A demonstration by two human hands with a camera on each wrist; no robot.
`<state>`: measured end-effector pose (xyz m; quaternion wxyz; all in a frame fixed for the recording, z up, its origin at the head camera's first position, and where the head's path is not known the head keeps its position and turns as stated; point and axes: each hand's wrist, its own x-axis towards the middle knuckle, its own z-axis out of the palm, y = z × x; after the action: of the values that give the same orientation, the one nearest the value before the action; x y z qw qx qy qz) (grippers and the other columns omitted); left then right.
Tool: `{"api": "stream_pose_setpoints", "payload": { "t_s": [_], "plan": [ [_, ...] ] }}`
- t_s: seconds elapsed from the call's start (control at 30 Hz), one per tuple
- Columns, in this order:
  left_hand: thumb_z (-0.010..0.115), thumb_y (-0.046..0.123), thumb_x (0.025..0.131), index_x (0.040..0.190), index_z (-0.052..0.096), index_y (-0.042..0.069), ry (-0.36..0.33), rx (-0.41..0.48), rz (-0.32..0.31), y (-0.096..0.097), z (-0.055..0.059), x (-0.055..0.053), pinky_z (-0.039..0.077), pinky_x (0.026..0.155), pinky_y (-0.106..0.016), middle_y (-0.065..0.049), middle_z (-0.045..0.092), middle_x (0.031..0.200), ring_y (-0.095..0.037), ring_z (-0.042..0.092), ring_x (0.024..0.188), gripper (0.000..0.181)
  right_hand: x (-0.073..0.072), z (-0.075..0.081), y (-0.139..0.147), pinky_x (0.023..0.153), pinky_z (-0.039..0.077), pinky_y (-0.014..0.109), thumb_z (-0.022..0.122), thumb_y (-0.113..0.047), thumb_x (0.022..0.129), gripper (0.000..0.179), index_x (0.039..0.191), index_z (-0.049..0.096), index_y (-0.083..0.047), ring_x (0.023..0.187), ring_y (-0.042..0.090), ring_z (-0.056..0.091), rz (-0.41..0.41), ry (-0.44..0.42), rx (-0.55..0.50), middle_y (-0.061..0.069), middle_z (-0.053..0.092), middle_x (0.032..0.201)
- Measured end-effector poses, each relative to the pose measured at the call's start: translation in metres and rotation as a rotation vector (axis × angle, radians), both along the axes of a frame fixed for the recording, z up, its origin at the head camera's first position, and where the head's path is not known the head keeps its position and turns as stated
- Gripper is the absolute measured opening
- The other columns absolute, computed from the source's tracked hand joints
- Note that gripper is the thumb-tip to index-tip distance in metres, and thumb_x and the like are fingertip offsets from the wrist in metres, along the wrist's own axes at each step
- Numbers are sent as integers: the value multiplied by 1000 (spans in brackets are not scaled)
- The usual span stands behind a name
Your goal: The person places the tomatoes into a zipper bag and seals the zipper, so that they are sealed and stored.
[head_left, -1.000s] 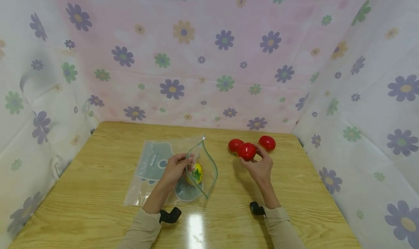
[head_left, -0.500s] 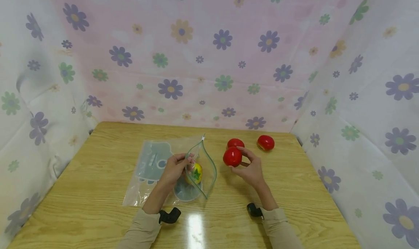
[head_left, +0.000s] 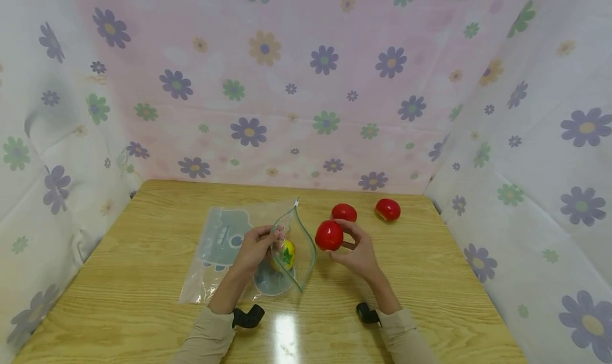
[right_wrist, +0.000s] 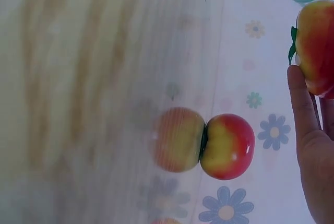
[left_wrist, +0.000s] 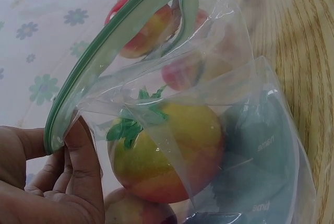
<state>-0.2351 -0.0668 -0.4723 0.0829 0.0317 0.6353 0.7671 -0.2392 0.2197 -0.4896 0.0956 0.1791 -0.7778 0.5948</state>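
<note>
In the head view my left hand (head_left: 253, 250) pinches the green-edged mouth of a clear zip bag (head_left: 212, 260), holding that mouth apart. Inside the bag sits a yellow and red tomato (left_wrist: 167, 151) with a green leafy top, large in the left wrist view. My right hand (head_left: 356, 252) grips another red tomato (head_left: 329, 235) between thumb and fingers, just right of the bag's opening. Yellow and a green calyx show on this tomato's other side in the right wrist view. Behind it on the table lies a red tomato (head_left: 344, 212).
One more red tomato (head_left: 388, 209) rests farther right on the wooden table (head_left: 430, 279). A flower-patterned cloth (head_left: 287, 109) encloses the back and both sides. The bag lies flat toward the left, with a blue-grey cartoon print. Dark wrist mounts (head_left: 248, 316) stick out at both cuffs.
My right hand has carried its tomato left and slightly toward me, from the other tomatoes to near the bag's mouth. My left hand and the bag have stayed in place.
</note>
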Motion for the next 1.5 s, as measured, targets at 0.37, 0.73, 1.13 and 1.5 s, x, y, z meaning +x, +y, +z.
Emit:
{"api": "stream_pose_setpoints", "payload": {
  "t_s": [0.37, 0.73, 1.13, 1.5],
  "plan": [
    [55, 8, 105, 128, 61, -12, -8, 12, 6, 1, 1, 2, 50, 59, -18, 4, 71, 84, -6, 62, 68, 31, 9, 4, -13, 90, 58, 31, 82, 8, 76, 71, 140, 55, -2, 123, 15, 58, 114, 21, -42, 19, 56, 141],
    [57, 9, 105, 128, 61, -11, -13, 1, 8, 0, 1, 2, 47, 57, -18, 5, 71, 83, -5, 62, 68, 31, 15, 5, -24, 97, 56, 41, 82, 10, 75, 71, 140, 56, -3, 128, 18, 52, 221, 59, -73, 18, 54, 142],
    [54, 7, 105, 129, 59, -14, -5, 38, -8, -1, 1, 1, 51, 59, -18, 3, 69, 84, -6, 62, 69, 32, 19, 10, -29, 99, 55, 41, 81, 10, 77, 71, 142, 54, -1, 130, 19, 52, 275, 87, -55, 20, 54, 143],
    [55, 7, 105, 126, 61, -13, -12, 20, -4, 0, 2, 0, 52, 60, -19, 1, 69, 85, -8, 62, 69, 29, 23, 14, -32, 98, 56, 45, 83, 6, 76, 69, 140, 58, -4, 127, 20, 56, 324, 22, -27, 17, 59, 140]
  ]
}}
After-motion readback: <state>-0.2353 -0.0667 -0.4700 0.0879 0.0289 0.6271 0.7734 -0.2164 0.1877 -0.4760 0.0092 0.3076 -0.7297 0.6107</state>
